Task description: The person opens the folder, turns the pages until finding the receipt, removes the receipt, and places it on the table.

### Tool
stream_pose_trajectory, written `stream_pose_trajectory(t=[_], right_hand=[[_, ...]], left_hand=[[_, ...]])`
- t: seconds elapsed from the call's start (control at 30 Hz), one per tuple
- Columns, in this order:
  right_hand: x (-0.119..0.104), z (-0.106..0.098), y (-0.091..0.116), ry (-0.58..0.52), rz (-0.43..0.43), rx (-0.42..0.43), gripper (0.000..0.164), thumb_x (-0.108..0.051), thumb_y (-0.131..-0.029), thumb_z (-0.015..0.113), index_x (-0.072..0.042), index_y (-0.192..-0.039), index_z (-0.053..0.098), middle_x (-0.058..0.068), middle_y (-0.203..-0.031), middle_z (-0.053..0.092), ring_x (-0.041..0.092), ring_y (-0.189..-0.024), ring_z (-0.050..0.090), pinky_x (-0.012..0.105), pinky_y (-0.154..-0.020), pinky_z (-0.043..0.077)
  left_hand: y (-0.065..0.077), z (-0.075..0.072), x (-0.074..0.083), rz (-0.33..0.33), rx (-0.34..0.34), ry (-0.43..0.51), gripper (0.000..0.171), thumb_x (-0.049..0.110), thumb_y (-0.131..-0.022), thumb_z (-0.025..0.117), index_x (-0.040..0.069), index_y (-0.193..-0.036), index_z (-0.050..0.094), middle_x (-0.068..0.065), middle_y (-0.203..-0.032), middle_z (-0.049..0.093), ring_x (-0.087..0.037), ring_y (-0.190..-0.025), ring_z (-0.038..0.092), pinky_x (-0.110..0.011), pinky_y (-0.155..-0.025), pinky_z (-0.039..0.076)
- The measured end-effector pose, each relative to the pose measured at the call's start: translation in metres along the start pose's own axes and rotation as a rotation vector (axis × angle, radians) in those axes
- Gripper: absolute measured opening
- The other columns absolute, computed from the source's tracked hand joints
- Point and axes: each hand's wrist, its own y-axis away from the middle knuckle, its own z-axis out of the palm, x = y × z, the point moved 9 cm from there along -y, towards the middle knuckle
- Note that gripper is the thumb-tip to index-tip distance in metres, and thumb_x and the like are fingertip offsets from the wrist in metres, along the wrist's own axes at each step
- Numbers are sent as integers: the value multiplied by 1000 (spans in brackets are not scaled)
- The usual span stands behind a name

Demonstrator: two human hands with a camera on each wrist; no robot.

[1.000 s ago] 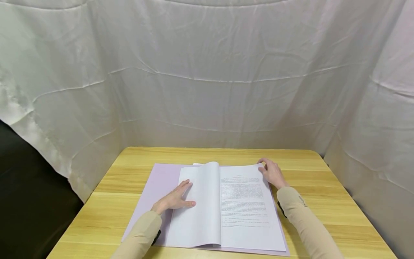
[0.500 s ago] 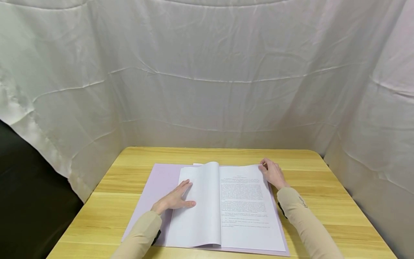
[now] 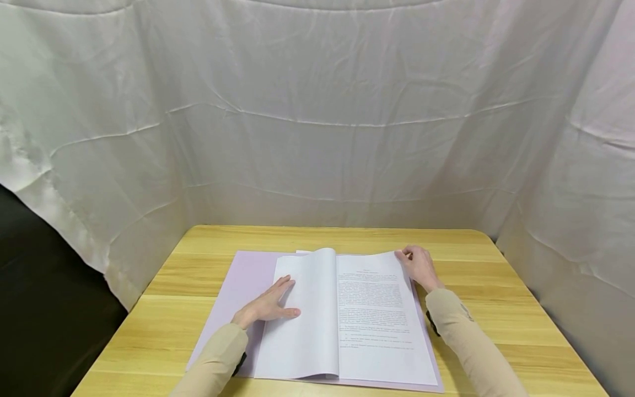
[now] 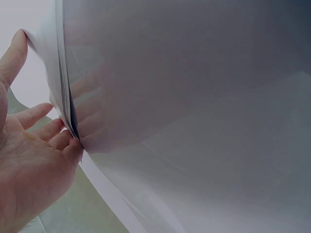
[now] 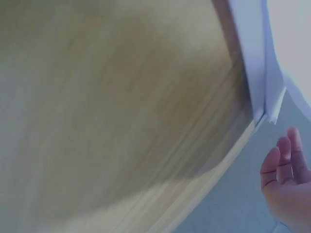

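Right hand (image 3: pixel 419 267) shifted slightly, pinching thin printed sheet (image 3: pixel 374 309), left hand (image 3: pixel 268 305) spread on smooth, curving blank page (image 3: pixel 313 339)

A yellowish wood-grain desk (image 3: pixel 168 303) carries a lilac folder (image 3: pixel 250 270) that spreads from outside the left hand (image 3: pixel 268 303), passing beneath it, to near the right hand (image 3: pixel 420 270).
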Motion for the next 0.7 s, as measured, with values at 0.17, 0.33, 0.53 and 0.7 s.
stream_pose_trajectory(t=[0.17,0.33,0.53,0.7], right_hand=[[-7,0,4,-89,-76,-15,34,-26,-104,57,4,-98,71,19,-88,70,20,-74,54,25,-65,39],[-11,9,10,-195,-52,-142,53,-36,-108,45,8,-134,58,32,-126,64,39,-107,66,40,-91,53],[-9,13,21,-354,9,-267,66,-46,-109,35,6,-150,38,31,-139,55,33,-114,63,31,-94,50],[-8,15,30,-458,49,-338,74,-49,-108,34,7,-156,23,34,-140,52,20,-103,65,24,-86,51]], left_hand=[[-1,0,-2,-2,-1,8,90,40,-90,74,-3,-156,29,-24,-167,17,-45,-154,18,-64,-123,23],[-1,0,-3,0,-2,10,91,40,-90,74,-3,-156,28,-24,-167,17,-45,-154,18,-64,-123,23],[-1,0,-1,-4,2,11,91,40,-90,74,-3,-156,28,-24,-167,17,-45,-155,17,-63,-124,22],[-2,-1,-1,2,11,13,91,40,-90,74,-3,-156,28,-25,-167,17,-46,-154,18,-64,-124,22]])
